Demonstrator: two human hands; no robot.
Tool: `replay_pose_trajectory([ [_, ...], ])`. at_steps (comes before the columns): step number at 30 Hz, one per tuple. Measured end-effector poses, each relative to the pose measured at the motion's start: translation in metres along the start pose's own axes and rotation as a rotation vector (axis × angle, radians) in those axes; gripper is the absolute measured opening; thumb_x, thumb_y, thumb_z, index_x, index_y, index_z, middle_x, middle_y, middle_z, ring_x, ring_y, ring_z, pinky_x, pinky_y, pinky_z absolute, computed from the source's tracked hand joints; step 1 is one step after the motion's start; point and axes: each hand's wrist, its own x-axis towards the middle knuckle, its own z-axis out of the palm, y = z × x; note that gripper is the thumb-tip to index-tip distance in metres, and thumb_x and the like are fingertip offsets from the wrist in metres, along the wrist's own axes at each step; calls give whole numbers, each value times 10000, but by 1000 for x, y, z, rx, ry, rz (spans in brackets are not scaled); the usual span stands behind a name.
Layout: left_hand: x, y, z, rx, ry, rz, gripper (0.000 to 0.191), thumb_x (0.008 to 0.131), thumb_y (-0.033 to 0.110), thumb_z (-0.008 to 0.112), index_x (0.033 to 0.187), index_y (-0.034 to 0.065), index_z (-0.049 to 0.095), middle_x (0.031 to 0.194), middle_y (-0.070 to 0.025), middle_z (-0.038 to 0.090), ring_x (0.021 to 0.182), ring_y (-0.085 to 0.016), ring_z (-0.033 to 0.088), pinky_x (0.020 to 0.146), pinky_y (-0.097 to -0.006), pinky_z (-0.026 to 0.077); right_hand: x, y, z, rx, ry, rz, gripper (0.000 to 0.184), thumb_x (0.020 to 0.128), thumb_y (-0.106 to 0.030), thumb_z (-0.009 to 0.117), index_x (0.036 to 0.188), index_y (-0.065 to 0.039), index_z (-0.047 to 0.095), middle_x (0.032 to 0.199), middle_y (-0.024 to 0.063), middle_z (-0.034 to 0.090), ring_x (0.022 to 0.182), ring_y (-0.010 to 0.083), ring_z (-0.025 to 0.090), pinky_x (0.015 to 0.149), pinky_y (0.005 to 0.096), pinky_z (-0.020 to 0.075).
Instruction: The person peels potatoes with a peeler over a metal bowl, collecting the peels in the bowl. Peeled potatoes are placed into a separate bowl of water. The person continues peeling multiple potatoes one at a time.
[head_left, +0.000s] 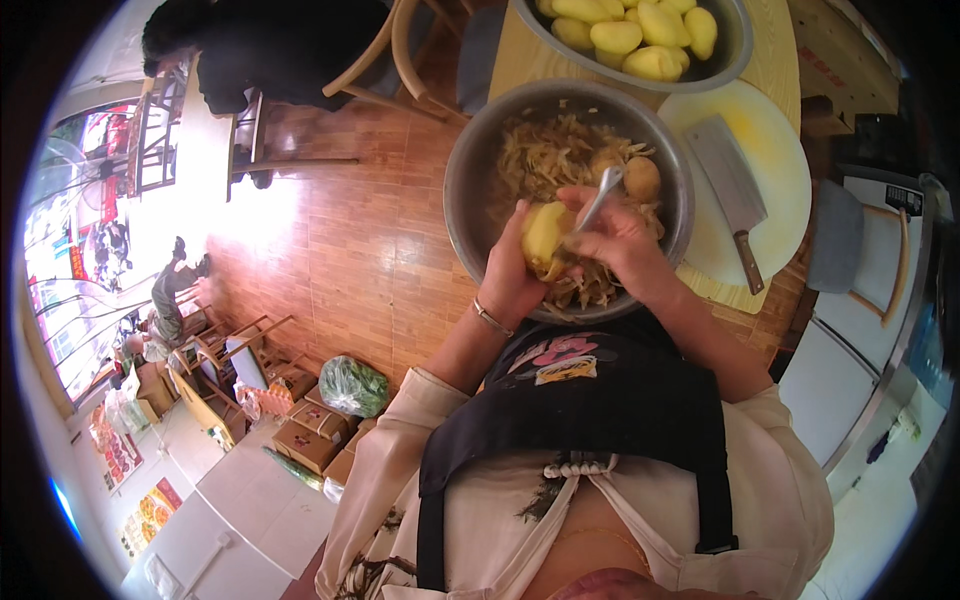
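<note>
My left hand (516, 266) grips a mostly peeled yellow potato (545, 232), with some peel still on its lower end. In my right hand (619, 236) is a peeling tool (602, 196) with a pale grey handle; its working end is hidden by fingers and potato. Both hands are above a large metal basin (474, 154). Brown potato peelings (540, 154) lie in the basin, along with an unpeeled potato (642, 178) near its right wall and another partly covered beside it.
To the right, a cleaver (727, 176) rests on a round white cutting board (780, 232). A second metal basin (637, 81) behind holds several peeled potatoes (615, 36). A person in dark clothing (277, 52) sits at the upper left. Cardboard boxes (311, 435) stand on the floor.
</note>
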Motion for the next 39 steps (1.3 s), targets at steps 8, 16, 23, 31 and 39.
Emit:
replay_pose_trajectory([
  [8, -3, -3, -1, 54, -275, -18, 515, 1049, 497, 376, 1196, 53, 590, 1009, -133, 676, 842, -306, 660, 597, -351, 507, 18, -18, -20, 96, 104, -18, 256, 954, -113, 614, 1162, 34, 641, 1155, 112, 684, 1083, 188, 642, 976, 354, 511],
  [16, -4, -14, 21, 138, 73, 341, 531, 1043, 508, 393, 1217, 42, 578, 1037, -114, 678, 820, -266, 658, 647, -349, 533, 4, -14, 4, -184, -22, -172, 413, 849, -33, 740, 1245, 1, 628, 1074, 37, 633, 1084, 148, 607, 892, 310, 523],
  [23, -3, -19, 14, -6, -92, 205, 552, 1050, 533, 362, 1202, 45, 571, 1030, -154, 669, 870, -331, 668, 743, -412, 559, 25, -41, -36, 120, 23, 52, 303, 943, -92, 639, 1226, 15, 620, 1208, 114, 664, 1101, 178, 625, 991, 326, 475],
  [31, 2, -31, 40, -126, 40, 291, 486, 1060, 485, 381, 1202, 61, 572, 1031, -108, 659, 919, -263, 661, 750, -445, 549, 8, -29, -26, -399, -160, -240, 358, 899, -51, 682, 1250, -4, 629, 1136, 81, 667, 1017, 148, 632, 888, 289, 522],
  [39, -16, -47, 60, 53, 93, 393, 541, 1062, 495, 361, 1270, 39, 565, 1078, -124, 664, 859, -249, 663, 682, -365, 539, 19, -54, -57, -146, -167, 39, 336, 934, -92, 664, 1256, -8, 612, 1156, 73, 662, 1083, 148, 616, 970, 315, 493],
])
